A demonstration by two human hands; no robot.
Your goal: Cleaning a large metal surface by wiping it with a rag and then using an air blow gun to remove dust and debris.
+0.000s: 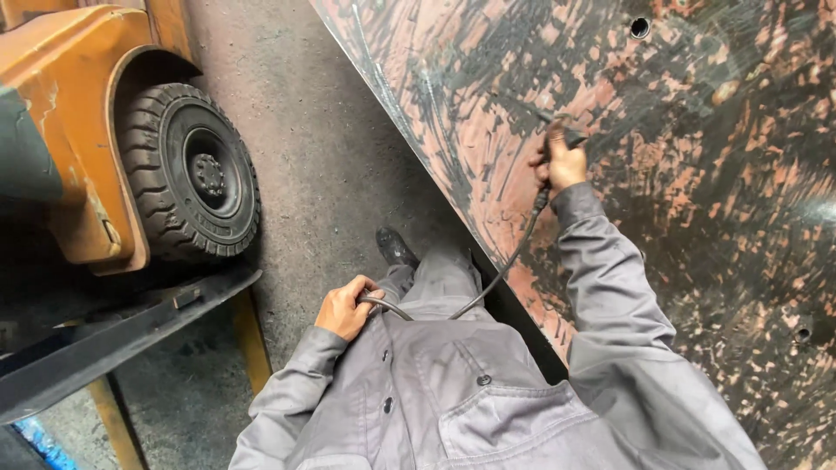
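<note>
Dark tool (566, 137) against rusty plate (697, 200); grey hose (501, 274) trailing.

The person wears a grey work coverall. The sleeves (610, 287) are long, ending in plain cuffs at the wrists. The front closes with dark round buttons (483, 379) along a placket. A patch chest pocket (505, 418) with a stitched flap sits at 5 o'clock from the top button. Fabric is creased at elbows and chest. The trousers (440, 278) match in grey. One dark shoe (394, 246) shows at 11 o'clock from the knee. Both hands are bare.
</note>
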